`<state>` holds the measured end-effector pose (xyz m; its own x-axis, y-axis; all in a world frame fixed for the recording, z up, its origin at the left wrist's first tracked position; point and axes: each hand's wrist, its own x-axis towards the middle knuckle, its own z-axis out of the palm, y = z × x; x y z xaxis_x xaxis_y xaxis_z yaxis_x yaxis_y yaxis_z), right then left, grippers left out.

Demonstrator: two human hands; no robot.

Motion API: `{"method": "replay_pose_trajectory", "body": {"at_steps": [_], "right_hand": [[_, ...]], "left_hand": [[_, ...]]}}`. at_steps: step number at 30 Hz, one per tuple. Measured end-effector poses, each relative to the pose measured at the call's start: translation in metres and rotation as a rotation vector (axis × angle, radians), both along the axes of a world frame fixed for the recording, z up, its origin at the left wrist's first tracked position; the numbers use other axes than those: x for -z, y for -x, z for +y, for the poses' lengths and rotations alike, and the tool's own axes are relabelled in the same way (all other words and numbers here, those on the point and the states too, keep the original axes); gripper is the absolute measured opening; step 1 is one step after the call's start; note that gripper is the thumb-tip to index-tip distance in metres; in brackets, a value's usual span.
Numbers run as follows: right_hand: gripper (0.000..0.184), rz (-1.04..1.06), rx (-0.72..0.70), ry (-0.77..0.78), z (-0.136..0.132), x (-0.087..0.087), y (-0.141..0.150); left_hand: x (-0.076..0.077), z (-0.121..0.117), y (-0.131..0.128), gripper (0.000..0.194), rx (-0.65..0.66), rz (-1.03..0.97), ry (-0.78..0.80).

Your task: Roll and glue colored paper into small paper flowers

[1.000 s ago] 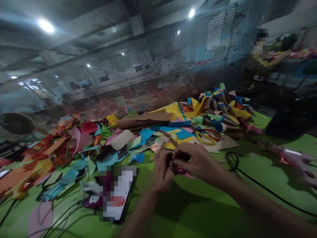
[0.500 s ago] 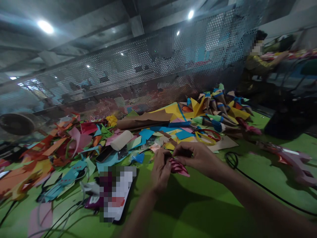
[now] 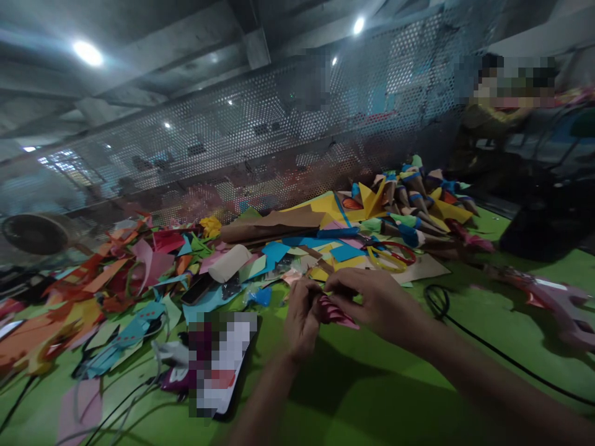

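Note:
A small piece of folded pink paper [image 3: 338, 313] with layered pleats is between my two hands, above the green table. My left hand [image 3: 303, 316] pinches its left end with thumb and fingers. From the right, my right hand [image 3: 367, 298] is at the upper side of the folds, its thumb and fingertips curled against the paper. The hands partly cover the piece, and its pointed end sticks out to the lower right. Behind my right hand lie scissors with yellow and red handles [image 3: 388, 260].
Coloured paper scraps [image 3: 153, 257] cover the table's left and back. A phone [image 3: 232, 365] lies left of my hands. Right are a pink glue gun [image 3: 553, 303] and a black cable [image 3: 493, 350]. Paper cones [image 3: 413, 198] are piled before a perforated metal screen [image 3: 288, 124]. Another person [image 3: 493, 124] sits far right.
My right thumb and fingers have shifted slightly on the pink paper, covering more of its upper folds. My left hand keeps its hold almost unmoved.

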<state>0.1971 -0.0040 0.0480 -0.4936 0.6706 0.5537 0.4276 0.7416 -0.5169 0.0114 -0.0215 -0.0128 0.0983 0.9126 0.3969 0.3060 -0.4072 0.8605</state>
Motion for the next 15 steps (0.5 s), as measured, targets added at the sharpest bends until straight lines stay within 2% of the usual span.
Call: {"method": "replay_pose_trajectory", "body": {"at_steps": [6,15], "right_hand": [[0.013,-0.097,-0.009,-0.122,-0.0010,-0.0020,-0.0045],[0.014,-0.187,0.024,-0.129,-0.0010,0.0006,-0.0005]], "left_hand": [[-0.0066,-0.0018,0.0012,0.036,0.014,0.106,-0.072],[-0.0073,-0.0035,0.0010,0.037,0.034,0.150,-0.104]]}}
